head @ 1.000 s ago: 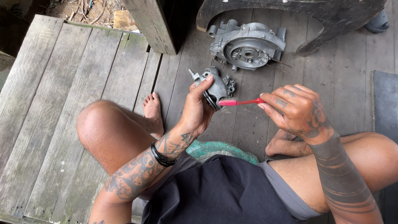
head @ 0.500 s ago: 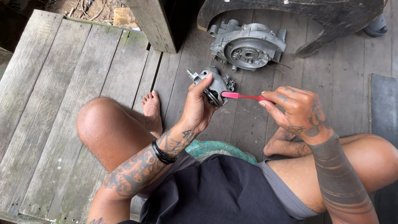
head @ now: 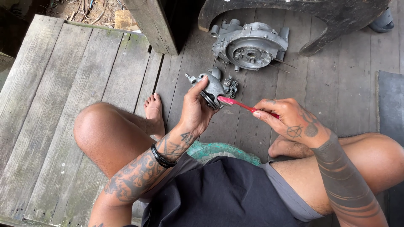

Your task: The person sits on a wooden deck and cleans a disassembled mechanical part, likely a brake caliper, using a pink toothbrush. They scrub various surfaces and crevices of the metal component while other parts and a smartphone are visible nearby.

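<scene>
Vs half a sec before, the red toothbrush [head: 246, 106] had slid closer: its pink bristle head now touched the part's dark round opening. Left hand [head: 194, 110] gripped the small grey cast-metal part [head: 211, 87], fingers wrapped round it, above the weathered plank floor [head: 63, 84]. Right hand [head: 290, 122] pinched the handle w/ thumb & fingers. Ribbed round engine casing [head: 250, 47] lay beyond, apart.
</scene>
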